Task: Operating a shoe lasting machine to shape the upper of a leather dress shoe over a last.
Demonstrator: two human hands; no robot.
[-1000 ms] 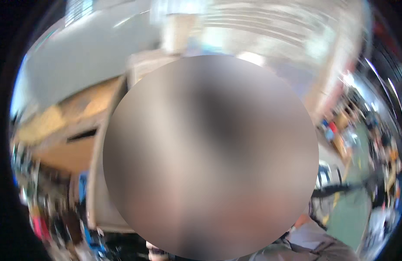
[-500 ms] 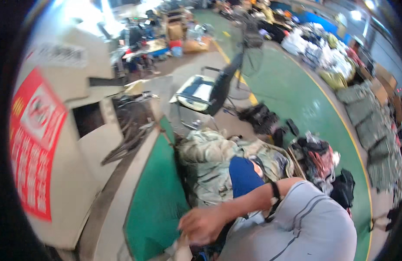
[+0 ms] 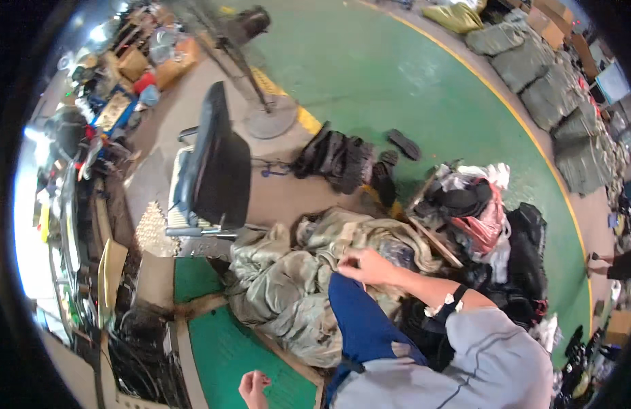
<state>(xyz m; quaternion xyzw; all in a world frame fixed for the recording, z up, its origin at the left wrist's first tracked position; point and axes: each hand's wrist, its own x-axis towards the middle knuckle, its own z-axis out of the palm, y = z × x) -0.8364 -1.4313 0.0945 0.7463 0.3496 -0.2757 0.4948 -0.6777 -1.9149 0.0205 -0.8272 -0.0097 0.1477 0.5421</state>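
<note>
My right hand hangs over my blue-trousered knee, its fingers curled together in a pinch. What it holds, if anything, is too small to make out. Under and beyond it lies a crumpled heap of shiny grey-beige sheeting. Low in the picture, my left hand is above a green panel, fingers bent inward, with any content hidden. A black band with a white piece on it circles my right arm.
A black-backed chair stands ahead left, near a fan base. Dark shoe soles lie on the floor. A pink plastic bag and black bag sit right. Grey sacks line the far right.
My view has swung right and downward. My right hand has gone from beside the green panel to over my knee. My left hand now shows at the lower edge.
</note>
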